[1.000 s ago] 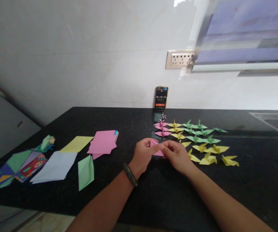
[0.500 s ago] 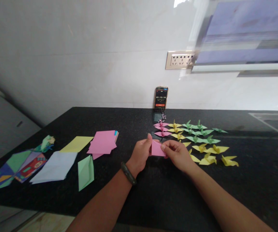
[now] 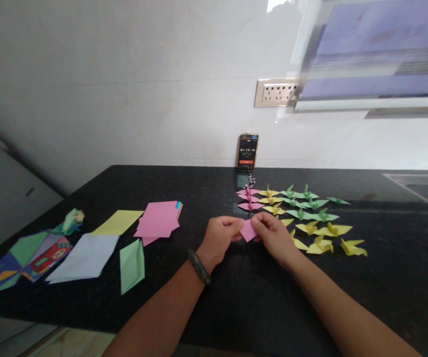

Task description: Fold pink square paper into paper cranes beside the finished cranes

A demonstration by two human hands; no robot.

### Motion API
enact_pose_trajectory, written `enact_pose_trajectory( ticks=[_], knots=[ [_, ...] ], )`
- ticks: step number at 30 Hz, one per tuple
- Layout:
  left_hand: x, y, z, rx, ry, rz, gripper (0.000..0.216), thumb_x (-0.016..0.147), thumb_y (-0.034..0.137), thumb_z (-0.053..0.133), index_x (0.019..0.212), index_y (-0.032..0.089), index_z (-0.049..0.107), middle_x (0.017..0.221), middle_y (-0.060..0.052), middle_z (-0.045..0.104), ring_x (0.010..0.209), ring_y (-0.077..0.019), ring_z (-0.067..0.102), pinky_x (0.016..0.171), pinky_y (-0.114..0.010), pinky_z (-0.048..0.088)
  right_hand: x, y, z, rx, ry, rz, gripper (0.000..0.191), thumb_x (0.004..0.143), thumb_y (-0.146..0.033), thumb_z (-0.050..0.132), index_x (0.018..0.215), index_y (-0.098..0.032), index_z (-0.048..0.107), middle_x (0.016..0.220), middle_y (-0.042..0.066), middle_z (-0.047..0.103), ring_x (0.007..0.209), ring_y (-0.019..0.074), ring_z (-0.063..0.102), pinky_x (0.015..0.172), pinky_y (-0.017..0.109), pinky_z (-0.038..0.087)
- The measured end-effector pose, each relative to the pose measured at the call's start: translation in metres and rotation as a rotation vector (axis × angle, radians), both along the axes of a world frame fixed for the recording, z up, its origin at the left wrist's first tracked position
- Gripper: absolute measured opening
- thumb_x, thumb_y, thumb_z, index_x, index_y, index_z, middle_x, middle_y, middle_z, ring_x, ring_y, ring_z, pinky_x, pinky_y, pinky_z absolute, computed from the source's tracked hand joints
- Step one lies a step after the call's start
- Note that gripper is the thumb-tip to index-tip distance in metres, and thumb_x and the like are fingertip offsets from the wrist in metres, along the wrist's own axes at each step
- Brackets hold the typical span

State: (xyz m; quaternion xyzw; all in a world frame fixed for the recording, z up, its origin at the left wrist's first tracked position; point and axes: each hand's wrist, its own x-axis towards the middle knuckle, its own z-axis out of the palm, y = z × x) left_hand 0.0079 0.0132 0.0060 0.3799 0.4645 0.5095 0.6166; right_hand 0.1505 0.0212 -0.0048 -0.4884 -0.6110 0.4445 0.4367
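Observation:
Both hands pinch a small folded pink paper (image 3: 248, 230) just above the black countertop (image 3: 236, 292). My left hand (image 3: 219, 237), with a dark bracelet on its wrist, grips the paper's left edge. My right hand (image 3: 273, 235) holds its right side with thumb and fingers closed. Right behind the hands lie rows of folded paper cranes: pink cranes (image 3: 249, 198), green cranes (image 3: 306, 206) and yellow cranes (image 3: 325, 238).
A stack of pink sheets (image 3: 158, 219), a yellow sheet (image 3: 118, 221), a white sheet (image 3: 84, 257), a folded green sheet (image 3: 132, 265) and patterned papers (image 3: 20, 258) lie at the left. A phone (image 3: 248, 151) leans on the wall. A sink edge (image 3: 422, 188) is at the right.
The pink paper was turned and refolded between the hands; it now looks smaller. The left thumb, raised half a second ago, has closed back onto it.

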Motion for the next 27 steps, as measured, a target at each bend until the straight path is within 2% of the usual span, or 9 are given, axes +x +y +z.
enact_pose_trajectory(
  ticks=[4,7,12,14,17,22,25,27],
  knots=[
    [-0.0001,-0.0014,0.0004,-0.057,-0.002,-0.053,0.028,0.052,0.028,0.076,0.070,0.010,0.066,0.064,-0.005,0.064,0.054,-0.0098,0.057,0.053,-0.021,0.047,0.0014,0.0001,-0.0003,0.063,-0.068,-0.015,0.025,0.080,-0.040,0.046,0.068,-0.018,0.048,0.055,-0.004,0.045,0.049,0.0101,0.044,0.047,0.022,0.039],
    [0.0003,-0.0011,-0.0004,-0.064,0.011,-0.040,0.025,0.053,0.026,0.076,0.068,0.010,0.065,0.062,-0.004,0.063,0.053,-0.0098,0.057,0.051,-0.021,0.046,0.0007,-0.0010,0.0007,0.074,-0.116,-0.018,0.023,0.080,-0.039,0.047,0.069,-0.018,0.050,0.056,-0.003,0.047,0.050,0.0108,0.045,0.047,0.023,0.039],
    [0.0012,-0.0001,-0.0019,-0.003,0.053,0.030,0.020,0.056,0.023,0.073,0.067,0.010,0.064,0.059,-0.004,0.063,0.052,-0.0090,0.057,0.051,-0.019,0.044,-0.0015,-0.0022,0.0012,-0.034,0.007,0.013,0.025,0.078,-0.042,0.049,0.073,-0.017,0.053,0.060,-0.001,0.051,0.053,0.0120,0.049,0.049,0.025,0.043],
    [0.0011,-0.0002,-0.0018,0.005,0.064,0.029,0.019,0.056,0.022,0.073,0.067,0.010,0.064,0.059,-0.003,0.063,0.052,-0.0087,0.056,0.051,-0.019,0.044,-0.0010,-0.0019,0.0009,-0.032,0.035,0.009,0.025,0.077,-0.040,0.051,0.077,-0.016,0.056,0.062,0.000,0.054,0.053,0.0119,0.049,0.050,0.025,0.043],
    [0.0005,-0.0010,-0.0005,-0.014,0.086,-0.010,0.019,0.057,0.023,0.072,0.068,0.010,0.063,0.059,-0.003,0.062,0.051,-0.0084,0.056,0.050,-0.019,0.044,0.0016,-0.0011,0.0013,0.035,-0.014,-0.025,0.023,0.076,-0.037,0.053,0.080,-0.015,0.059,0.062,0.000,0.056,0.054,0.0117,0.049,0.051,0.024,0.041],
    [-0.0005,-0.0027,0.0023,-0.063,0.167,-0.183,0.021,0.064,0.028,0.067,0.073,0.010,0.066,0.064,-0.006,0.064,0.053,-0.0098,0.058,0.050,-0.019,0.043,0.0044,-0.0010,0.0042,0.078,-0.130,-0.018,0.020,0.074,-0.033,0.055,0.075,-0.015,0.062,0.067,0.003,0.062,0.059,0.0142,0.055,0.055,0.026,0.043],
    [-0.0012,-0.0021,0.0022,-0.076,0.188,-0.196,0.022,0.065,0.031,0.065,0.071,0.009,0.066,0.063,-0.007,0.065,0.052,-0.0108,0.059,0.049,-0.020,0.043,0.0048,-0.0009,0.0033,0.116,-0.208,-0.021,0.021,0.075,-0.033,0.053,0.081,-0.015,0.064,0.072,0.004,0.064,0.063,0.0159,0.057,0.058,0.028,0.046],
    [-0.0025,-0.0007,0.0016,-0.076,0.165,-0.175,0.023,0.065,0.032,0.066,0.071,0.009,0.066,0.063,-0.007,0.065,0.053,-0.0114,0.060,0.049,-0.019,0.043,0.0064,-0.0003,0.0026,0.224,-0.274,-0.060,0.023,0.077,-0.032,0.052,0.091,-0.016,0.063,0.080,0.006,0.064,0.067,0.0166,0.057,0.062,0.030,0.047]
  ],
)
